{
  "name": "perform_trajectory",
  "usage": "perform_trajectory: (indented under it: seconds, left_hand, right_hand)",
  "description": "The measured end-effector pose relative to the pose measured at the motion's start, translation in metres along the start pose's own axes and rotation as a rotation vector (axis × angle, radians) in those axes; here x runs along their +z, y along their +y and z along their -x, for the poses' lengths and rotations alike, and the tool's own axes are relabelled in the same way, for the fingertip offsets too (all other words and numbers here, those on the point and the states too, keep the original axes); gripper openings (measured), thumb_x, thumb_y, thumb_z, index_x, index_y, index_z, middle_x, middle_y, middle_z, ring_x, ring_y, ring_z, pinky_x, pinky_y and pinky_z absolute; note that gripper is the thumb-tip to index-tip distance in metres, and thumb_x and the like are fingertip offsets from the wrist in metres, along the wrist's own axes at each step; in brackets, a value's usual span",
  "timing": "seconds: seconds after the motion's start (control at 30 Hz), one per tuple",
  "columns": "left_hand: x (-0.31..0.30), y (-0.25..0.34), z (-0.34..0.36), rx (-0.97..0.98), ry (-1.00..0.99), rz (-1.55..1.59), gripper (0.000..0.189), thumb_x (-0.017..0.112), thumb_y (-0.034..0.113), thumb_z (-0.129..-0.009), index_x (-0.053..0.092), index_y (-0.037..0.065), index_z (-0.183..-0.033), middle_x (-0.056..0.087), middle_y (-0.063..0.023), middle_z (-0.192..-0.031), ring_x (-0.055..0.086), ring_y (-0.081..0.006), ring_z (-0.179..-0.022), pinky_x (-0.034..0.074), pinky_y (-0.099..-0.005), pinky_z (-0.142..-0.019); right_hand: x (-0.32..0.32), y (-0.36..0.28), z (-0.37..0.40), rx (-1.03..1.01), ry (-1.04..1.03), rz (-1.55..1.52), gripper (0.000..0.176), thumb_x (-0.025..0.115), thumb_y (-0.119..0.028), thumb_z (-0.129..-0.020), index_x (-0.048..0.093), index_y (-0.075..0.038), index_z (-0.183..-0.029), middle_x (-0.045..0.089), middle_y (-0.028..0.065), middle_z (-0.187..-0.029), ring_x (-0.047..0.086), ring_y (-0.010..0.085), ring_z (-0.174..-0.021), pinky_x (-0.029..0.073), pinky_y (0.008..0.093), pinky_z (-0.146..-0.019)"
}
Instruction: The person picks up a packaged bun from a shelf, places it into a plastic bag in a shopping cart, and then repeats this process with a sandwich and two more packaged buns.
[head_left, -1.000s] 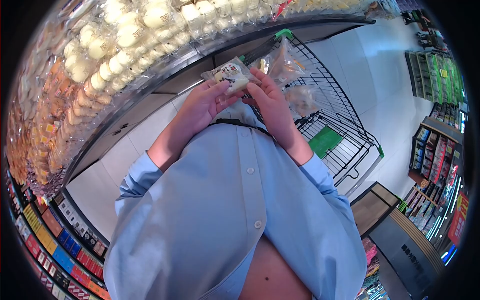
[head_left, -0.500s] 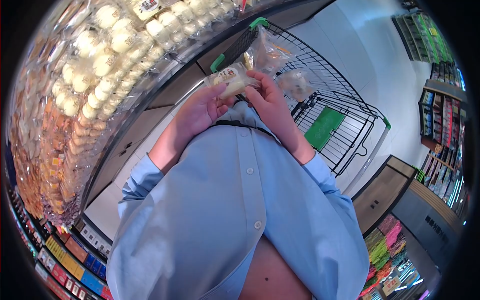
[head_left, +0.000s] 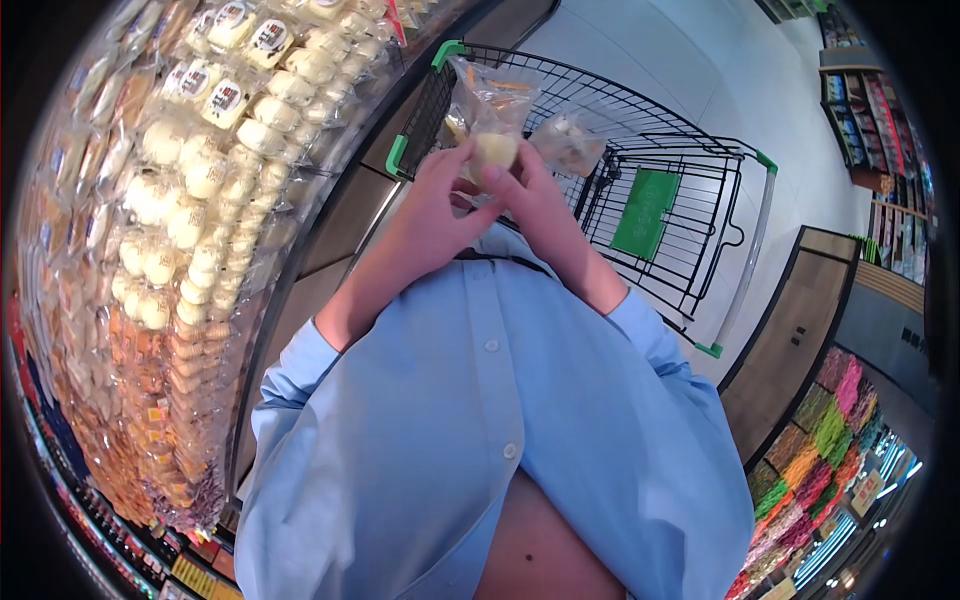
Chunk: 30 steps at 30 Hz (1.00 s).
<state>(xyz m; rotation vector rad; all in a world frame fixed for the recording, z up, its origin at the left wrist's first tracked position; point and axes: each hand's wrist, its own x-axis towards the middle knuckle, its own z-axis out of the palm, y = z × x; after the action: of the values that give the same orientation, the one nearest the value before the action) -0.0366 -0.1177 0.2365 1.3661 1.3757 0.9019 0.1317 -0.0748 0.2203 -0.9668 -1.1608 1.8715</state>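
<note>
Between both hands is a pale, cream-coloured packaged item (head_left: pixel 495 151) in clear wrap, held at the near side of the shopping cart. My left hand (head_left: pixel 441 200) has its fingers closed on the item's left side. From the right, my right hand (head_left: pixel 536 195) pinches it, the thumb lying across its lower part. Just beyond the item, a clear bag (head_left: pixel 500 88) with orange marks lies in the cart. Another clear bag (head_left: pixel 570 142) with roundish contents is to the right of my hands.
The black wire cart (head_left: pixel 690 200) has green corners and a green panel (head_left: pixel 647 214). A long display of wrapped buns and breads (head_left: pixel 190 190) fills the left. At the lower right are a wooden cabinet (head_left: pixel 800 330) and colourful goods (head_left: pixel 820 450). Stocked shelves (head_left: pixel 870 120) stand farther right.
The packaged item has turned, so its printed label no longer shows, and both hands have shifted around it. The view has swung, moving the cart slightly left and showing more of the bread display.
</note>
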Motion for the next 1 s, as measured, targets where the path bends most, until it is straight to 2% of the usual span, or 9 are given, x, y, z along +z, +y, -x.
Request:
perform_trajectory:
  seconds: [0.2, 0.3, 0.4, 0.5, 0.6, 0.7, 0.8, 0.9, 1.0]
  left_hand:
    - [-0.006, -0.017, -0.013, 0.062, -0.156, 0.089, 0.054, 0.073, 0.019, -0.091, 0.055, 0.0, -0.138, 0.059, -0.0168, -0.131, 0.064, -0.0234, -0.111, 0.053, -0.0359, -0.092]
    - [-0.011, -0.073, -0.031, -0.03, -0.064, -0.13, 0.048, 0.071, 0.022, -0.092, 0.059, 0.001, -0.134, 0.063, -0.0191, -0.128, 0.063, -0.0267, -0.115, 0.053, -0.0367, -0.093]
    - [-0.012, -0.133, -0.04, -0.083, -0.066, -0.316, 0.044, 0.069, 0.026, -0.092, 0.064, 0.002, -0.128, 0.061, -0.0227, -0.132, 0.06, -0.0329, -0.122, 0.05, -0.0421, -0.099]
    - [-0.001, -0.187, -0.05, -0.028, -0.145, -0.581, 0.042, 0.065, 0.03, -0.094, 0.066, 0.003, -0.126, 0.063, -0.0235, -0.128, 0.056, -0.0369, -0.127, 0.044, -0.0441, -0.107]
    - [0.011, -0.217, -0.065, -0.027, -0.179, -1.014, 0.04, 0.065, 0.031, -0.092, 0.069, 0.002, -0.119, 0.065, -0.0247, -0.123, 0.057, -0.0386, -0.124, 0.047, -0.0465, -0.104]
    - [0.011, -0.213, -0.081, -0.211, -0.273, -0.968, 0.038, 0.064, 0.031, -0.091, 0.069, 0.0, -0.112, 0.065, -0.0265, -0.118, 0.06, -0.0428, -0.117, 0.049, -0.0491, -0.1]
    - [0.013, -0.224, -0.091, -0.284, -0.211, -0.781, 0.038, 0.064, 0.03, -0.091, 0.066, -0.002, -0.111, 0.065, -0.0269, -0.117, 0.061, -0.0447, -0.112, 0.05, -0.049, -0.096]
    - [0.012, -0.218, -0.088, -0.227, -0.127, -0.708, 0.041, 0.064, 0.029, -0.09, 0.064, -0.004, -0.115, 0.064, -0.0279, -0.117, 0.06, -0.0445, -0.112, 0.05, -0.0467, -0.096]
    - [0.009, -0.234, -0.078, -0.141, -0.038, -0.655, 0.043, 0.065, 0.028, -0.09, 0.062, -0.005, -0.116, 0.064, -0.0272, -0.117, 0.061, -0.0434, -0.112, 0.05, -0.0467, -0.096]
  right_hand:
    - [-0.039, 0.031, -0.014, 0.245, 0.118, -0.691, 0.05, 0.061, -0.019, -0.101, 0.038, -0.004, -0.143, 0.057, 0.0126, -0.128, 0.063, 0.0258, -0.112, 0.055, 0.0394, -0.098]
    - [-0.059, 0.062, -0.021, 0.224, 0.274, -0.628, 0.051, 0.059, -0.016, -0.102, 0.037, -0.008, -0.147, 0.057, 0.012, -0.129, 0.062, 0.0258, -0.113, 0.055, 0.0386, -0.097]
    - [-0.093, 0.121, -0.031, 0.29, 0.294, -0.333, 0.052, 0.061, -0.013, -0.097, 0.045, -0.009, -0.146, 0.055, 0.0127, -0.133, 0.061, 0.0266, -0.116, 0.054, 0.0363, -0.096]
    - [-0.123, 0.174, -0.043, 0.338, 0.172, 0.277, 0.054, 0.065, -0.014, -0.088, 0.055, -0.007, -0.14, 0.059, 0.0152, -0.133, 0.062, 0.0279, -0.117, 0.052, 0.0368, -0.096]
    - [-0.12, 0.188, -0.052, 0.233, 0.037, 0.652, 0.056, 0.065, -0.018, -0.081, 0.06, -0.006, -0.135, 0.063, 0.0201, -0.131, 0.063, 0.0325, -0.119, 0.051, 0.0402, -0.098]
    - [-0.114, 0.218, -0.074, 0.283, -0.12, 0.867, 0.062, 0.066, -0.023, -0.081, 0.056, -0.007, -0.14, 0.065, 0.0239, -0.127, 0.063, 0.0369, -0.119, 0.049, 0.0418, -0.102]
    - [-0.102, 0.236, -0.095, 0.471, -0.164, 0.967, 0.067, 0.068, -0.023, -0.082, 0.052, -0.004, -0.143, 0.064, 0.0245, -0.129, 0.062, 0.0398, -0.119, 0.048, 0.0416, -0.102]
    - [-0.092, 0.262, -0.117, 0.613, -0.015, 0.886, 0.068, 0.069, -0.028, -0.083, 0.051, -0.003, -0.144, 0.063, 0.0261, -0.131, 0.061, 0.0398, -0.121, 0.048, 0.0423, -0.103]
    - [-0.086, 0.27, -0.121, 0.429, -0.039, 0.764, 0.069, 0.067, -0.032, -0.082, 0.052, -0.001, -0.142, 0.063, 0.0265, -0.13, 0.061, 0.0402, -0.121, 0.047, 0.0434, -0.105]
